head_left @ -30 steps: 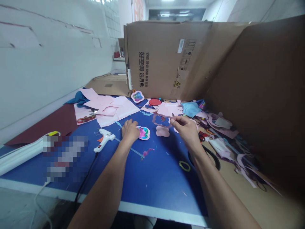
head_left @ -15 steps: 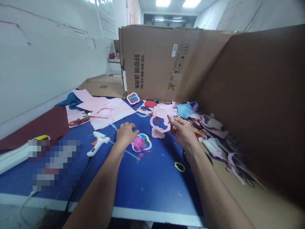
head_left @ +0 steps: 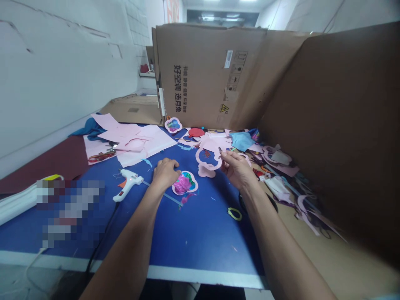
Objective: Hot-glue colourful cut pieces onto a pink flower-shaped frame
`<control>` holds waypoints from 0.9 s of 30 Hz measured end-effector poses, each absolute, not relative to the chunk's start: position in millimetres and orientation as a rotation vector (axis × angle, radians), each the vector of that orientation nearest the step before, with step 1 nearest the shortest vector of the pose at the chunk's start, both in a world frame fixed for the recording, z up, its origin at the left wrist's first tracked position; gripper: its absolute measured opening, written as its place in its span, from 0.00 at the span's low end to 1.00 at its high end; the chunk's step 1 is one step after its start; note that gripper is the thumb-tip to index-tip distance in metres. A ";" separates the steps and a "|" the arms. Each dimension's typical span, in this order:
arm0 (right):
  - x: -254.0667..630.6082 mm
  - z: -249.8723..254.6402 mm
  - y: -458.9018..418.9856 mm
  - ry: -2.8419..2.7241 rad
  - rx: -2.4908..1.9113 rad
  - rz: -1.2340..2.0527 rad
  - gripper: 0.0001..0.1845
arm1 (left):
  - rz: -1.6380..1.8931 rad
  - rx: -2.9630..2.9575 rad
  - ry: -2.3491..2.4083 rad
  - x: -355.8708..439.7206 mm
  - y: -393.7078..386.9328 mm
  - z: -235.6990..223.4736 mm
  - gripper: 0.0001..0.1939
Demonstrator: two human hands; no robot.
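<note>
My left hand (head_left: pixel 165 173) rests on the blue table with its thumb apart from the fingers, close beside a pink-edged flower-shaped piece (head_left: pixel 184 183). Shiny magenta, green and blue material fills that piece. In the fingertips of my right hand (head_left: pixel 233 166) is a small thin dark object (head_left: pixel 220 150), pinched and pointing up; its kind is unclear. A pink paper ring (head_left: pixel 199 162) reaches close to these fingers, and I cannot tell whether they touch it. Just below the ring lies a pink paper cutout (head_left: pixel 206 171).
A white glue gun (head_left: pixel 128 183) lies left of my left hand, its black cord running to the front edge. Pink paper sheets (head_left: pixel 146 146) lie at back left. Cardboard walls (head_left: pixel 206 83) enclose the back and right. Scraps (head_left: pixel 278 187) crowd the right, near a yellow-green loop (head_left: pixel 234 214).
The view has tipped slightly downward, so everything sits a little higher in the picture. Both hands keep nearly the same places over the table.
</note>
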State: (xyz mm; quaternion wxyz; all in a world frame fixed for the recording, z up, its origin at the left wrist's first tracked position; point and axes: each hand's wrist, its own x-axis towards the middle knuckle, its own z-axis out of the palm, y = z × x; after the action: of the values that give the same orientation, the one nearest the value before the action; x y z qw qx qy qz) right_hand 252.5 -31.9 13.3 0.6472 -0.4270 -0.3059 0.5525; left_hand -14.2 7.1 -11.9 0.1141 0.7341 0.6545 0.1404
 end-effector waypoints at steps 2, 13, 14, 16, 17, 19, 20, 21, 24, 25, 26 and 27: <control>253.1 11.0 -31.2 -0.702 -0.978 1.255 0.30 | 0.399 2.157 1.882 -14.2 6.4 -12.8 0.17; 250.9 4.9 -30.3 -0.756 -1.028 1.238 0.28 | 0.499 2.097 1.863 2.8 6.5 -22.1 0.03; 250.2 5.3 -30.6 -0.739 -1.024 1.247 0.29 | 0.528 2.086 1.844 2.0 7.8 -21.3 0.05; 249.4 6.1 -31.1 -0.724 -1.019 1.254 0.30 | 0.617 2.038 1.754 -1.8 10.4 -18.5 0.07; 249.3 6.4 -31.1 -0.728 -1.017 1.251 0.30 | 0.684 1.985 1.692 -4.3 11.5 -16.6 0.07; 250.0 7.5 -30.9 -0.743 -1.012 1.235 0.30 | 0.842 1.804 1.566 -9.2 12.8 -12.5 0.06; 250.9 8.3 -30.9 -0.754 -1.008 1.224 0.30 | 0.921 1.695 1.512 -11.0 12.9 -10.5 0.05; 252.1 9.6 -31.1 -0.767 -1.004 1.212 0.30 | 0.993 1.591 1.468 -12.3 12.7 -8.5 0.04; 256.7 17.2 -35.2 -0.850 -0.999 1.193 0.27 | 1.135 1.400 1.372 -12.5 11.0 -3.0 0.04; 258.2 20.9 -38.0 -0.899 -0.996 1.200 0.26 | 1.164 1.370 1.350 -11.7 10.3 -1.3 0.04; 259.4 25.0 -41.4 -0.958 -0.989 1.219 0.25 | 1.184 1.349 1.332 -10.7 9.5 0.3 0.04; 260.2 29.1 -45.1 -1.023 -0.979 1.241 0.24 | 1.196 1.336 1.314 -9.5 8.7 1.9 0.04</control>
State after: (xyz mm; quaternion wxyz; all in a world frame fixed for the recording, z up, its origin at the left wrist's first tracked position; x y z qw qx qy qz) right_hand 260.2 -45.1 29.1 0.5886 -0.4204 -0.4391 0.5329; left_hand -9.5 8.7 1.9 0.4432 0.5386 0.5299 0.4823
